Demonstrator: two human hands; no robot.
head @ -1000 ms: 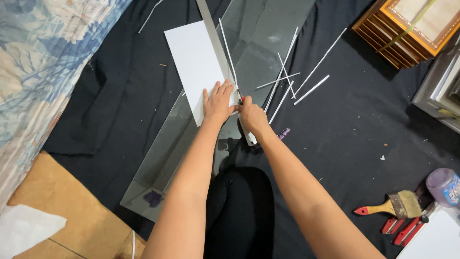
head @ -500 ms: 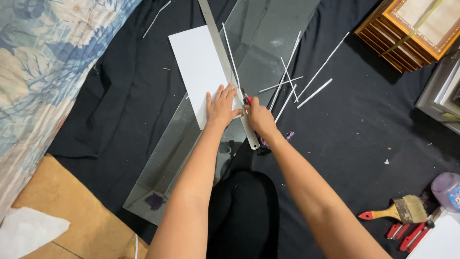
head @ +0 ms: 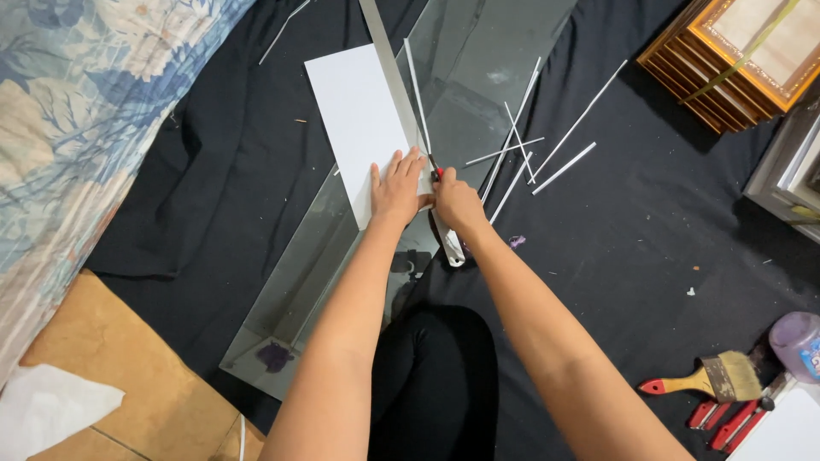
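Centrally, the left hand (head: 397,183) is lying flat with fingers spread, pressing down on the lower end of a white board (head: 359,119) and touching the long metal straightedge (head: 401,94) that is running from 12 o'clock down toward the middle. Just beside it, at its 3 o'clock, the right hand (head: 457,205) is curling closed around a small cutter with a red tip (head: 437,173), whose tip is showing between the two hands against the straightedge's edge. Both the board and the straightedge are resting on a large sheet of clear glass (head: 478,77), which is stretching diagonally from 1 o'clock to 7 o'clock over a black cloth (head: 649,256).

Thin white strips (head: 564,167) are lying scattered at 1 to 2 o'clock of the hands, some on the glass, some on the cloth. A stack of gilt picture frames (head: 726,68) is sitting at the 2 o'clock corner. A paintbrush with a red-tipped wooden handle (head: 705,380) is lying at 4 o'clock, near a purple-lidded jar (head: 794,341). A floral blue fabric (head: 77,111) is filling the 10 o'clock side, and crumpled white paper (head: 47,410) is lying on the tan floor at 8 o'clock.
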